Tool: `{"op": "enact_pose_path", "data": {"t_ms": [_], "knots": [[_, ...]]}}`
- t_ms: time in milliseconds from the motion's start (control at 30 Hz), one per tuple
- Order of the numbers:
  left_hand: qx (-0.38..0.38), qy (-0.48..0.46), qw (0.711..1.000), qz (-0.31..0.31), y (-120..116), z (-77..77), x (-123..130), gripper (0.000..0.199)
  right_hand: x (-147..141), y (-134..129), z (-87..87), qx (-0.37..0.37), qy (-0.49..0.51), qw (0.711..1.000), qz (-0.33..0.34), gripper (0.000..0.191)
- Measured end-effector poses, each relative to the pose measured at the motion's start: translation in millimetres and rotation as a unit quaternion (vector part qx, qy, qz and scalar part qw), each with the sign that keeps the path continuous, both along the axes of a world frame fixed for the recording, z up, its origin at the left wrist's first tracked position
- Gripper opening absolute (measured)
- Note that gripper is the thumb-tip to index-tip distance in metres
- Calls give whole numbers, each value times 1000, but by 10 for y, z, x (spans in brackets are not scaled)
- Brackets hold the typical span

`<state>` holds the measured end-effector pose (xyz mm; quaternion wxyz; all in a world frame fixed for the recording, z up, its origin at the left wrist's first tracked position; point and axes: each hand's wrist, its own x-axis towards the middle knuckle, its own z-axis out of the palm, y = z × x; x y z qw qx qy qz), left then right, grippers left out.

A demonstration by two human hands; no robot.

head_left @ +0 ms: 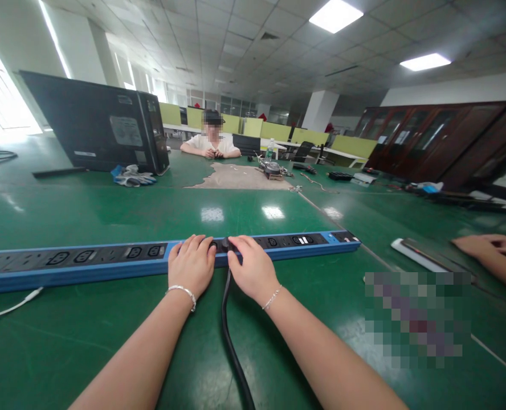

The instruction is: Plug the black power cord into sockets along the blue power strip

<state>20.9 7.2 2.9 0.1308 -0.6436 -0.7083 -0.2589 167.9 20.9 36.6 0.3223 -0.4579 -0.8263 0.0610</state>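
Note:
A long blue power strip (pixel 120 273) with black socket faces lies across the green table in front of me. My left hand (pixel 192 263) rests over its middle, fingers bent across the top and holding the strip. Just to the right, my right hand (pixel 253 265) has its fingertips and thumb at a black plug (pixel 225 244) on the strip, gripping its right side. Both hands partly cover the plug and nearby sockets. From the plug, a thick black cable (pixel 231 336) runs down between my forearms toward the near edge of the view.
A black computer tower (pixel 107 128) and gloves (pixel 133 175) stand beyond at left. A person (pixel 212 142) sits opposite. Assorted parts and a bottle (pixel 270 149) are at the back. At right, another person's hands (pixel 488 245) lie near a white-edged device (pixel 424 256). A white cable (pixel 13 307) lies at near left.

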Motion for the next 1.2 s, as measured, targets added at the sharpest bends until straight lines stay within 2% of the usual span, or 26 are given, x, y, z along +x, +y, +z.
{"op": "enact_pose_path", "data": {"t_ms": [67, 167, 267, 367, 533, 733, 800, 967, 1100, 1200], "knots": [[10, -12, 1000, 10, 12, -2, -13, 41, -73, -57, 61, -39, -41, 997, -56, 47], [22, -22, 999, 18, 24, -5, -27, 39, -201, -132, 144, -92, -141, 981, -98, 55], [29, -28, 999, 15, 23, -10, -34, 38, -302, -171, 207, -104, -217, 964, -116, 57], [29, -32, 999, 11, 18, -16, -38, 38, -354, -174, 259, -106, -244, 957, -119, 59], [32, -34, 999, 7, 23, -19, -40, 38, -364, -106, 389, -106, -270, 951, -106, 54], [32, -43, 998, 10, 25, -16, -37, 36, -369, 5, 552, -139, -297, 942, -70, 27], [32, -43, 998, 11, 21, -15, -37, 36, -375, -7, 535, -126, -295, 944, -75, 30], [29, -41, 999, 16, 19, -11, -35, 36, -393, -145, 375, -99, -286, 947, -108, 54], [27, -39, 999, 17, 30, -10, -34, 36, -431, -239, 267, -128, -268, 946, -127, 58], [24, -41, 999, 15, 36, -10, -34, 36, -451, -236, 264, -132, -261, 947, -134, 57]]}}
